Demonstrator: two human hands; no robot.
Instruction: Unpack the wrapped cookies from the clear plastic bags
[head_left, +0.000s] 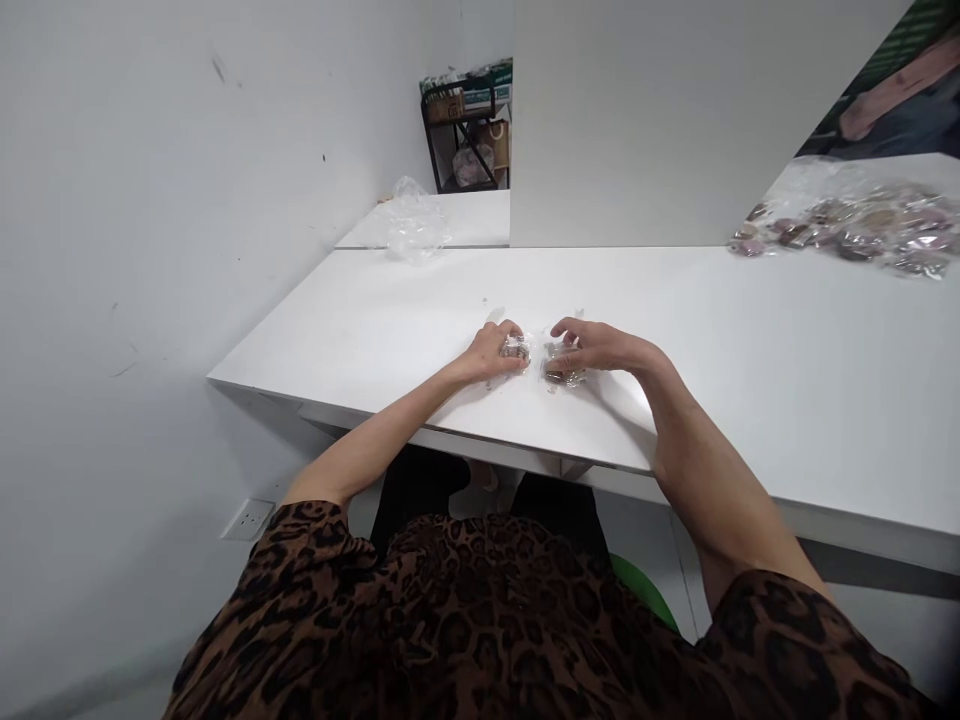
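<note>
Around a small clear plastic packet (516, 348) with something brownish inside, my left hand (491, 352) is closed on the white table (360, 340). Just to its right, my right hand (592, 346) has its thumb and fingers curled about a second small clear packet (564, 368) with brown contents. A narrow gap separates the two packets. What exactly is inside them is too small to make out.
A crumpled clear plastic bag (412, 225) lies at the back left by the wall. Many small wrapped pieces (855, 230) are heaped at the back right. A white divider panel (622, 120) rises behind the table; a person's arm (892, 95) shows beyond it.
</note>
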